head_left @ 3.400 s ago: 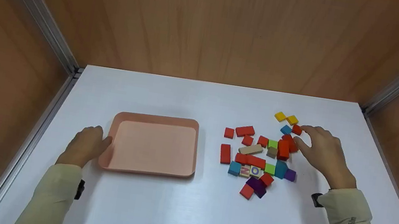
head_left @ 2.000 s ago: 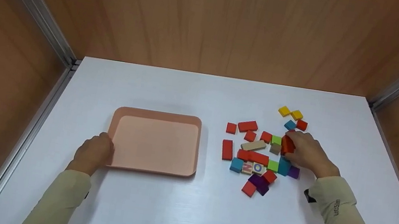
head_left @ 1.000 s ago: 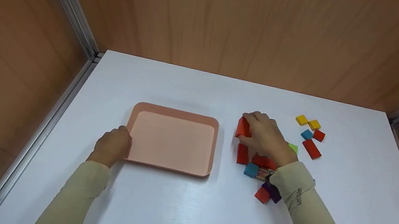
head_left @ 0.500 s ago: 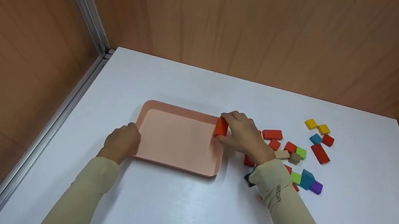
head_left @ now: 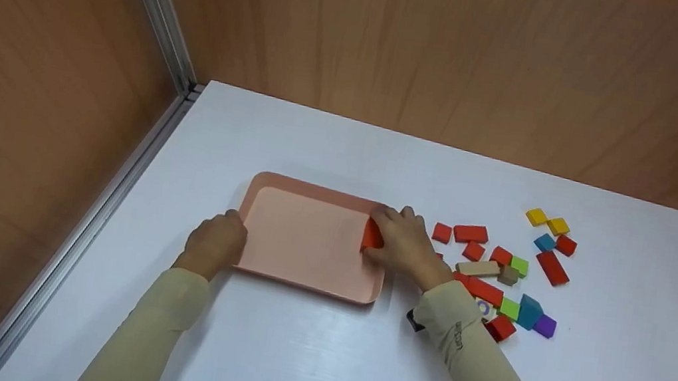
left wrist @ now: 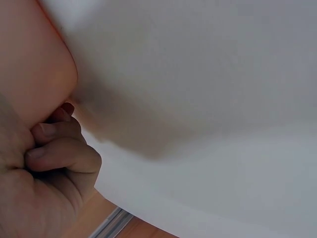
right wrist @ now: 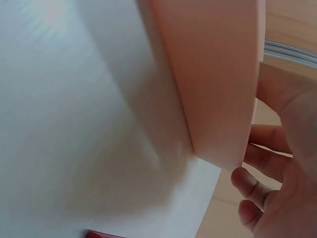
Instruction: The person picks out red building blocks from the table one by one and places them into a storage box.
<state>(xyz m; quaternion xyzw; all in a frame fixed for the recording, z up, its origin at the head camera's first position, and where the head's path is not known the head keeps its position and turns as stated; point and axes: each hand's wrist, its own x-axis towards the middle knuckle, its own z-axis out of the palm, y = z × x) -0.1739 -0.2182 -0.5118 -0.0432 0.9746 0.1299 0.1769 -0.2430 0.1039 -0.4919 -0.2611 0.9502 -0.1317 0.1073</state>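
Observation:
A shallow pink tray (head_left: 305, 239) lies on the white table. My left hand (head_left: 214, 242) grips its left end; in the left wrist view the curled fingers (left wrist: 64, 153) sit right at the tray's corner. My right hand (head_left: 406, 246) reaches over the tray's right end and holds a red block (head_left: 372, 236) between thumb and fingers, inside the rim. In the right wrist view the tray's outer wall (right wrist: 213, 84) hides the block and the fingertips.
Right of the tray lie several wooden blocks, among them a red bar (head_left: 552, 268), a beige bar (head_left: 478, 268), a teal block (head_left: 530, 312), a purple block (head_left: 545, 325) and two yellow tiles (head_left: 536, 217). A wood panel (head_left: 439, 57) stands behind the table.
My right hand took the red block from the right side of the pile and carried it left into the tray. My left hand closed on the tray's left end. The head view shifted.

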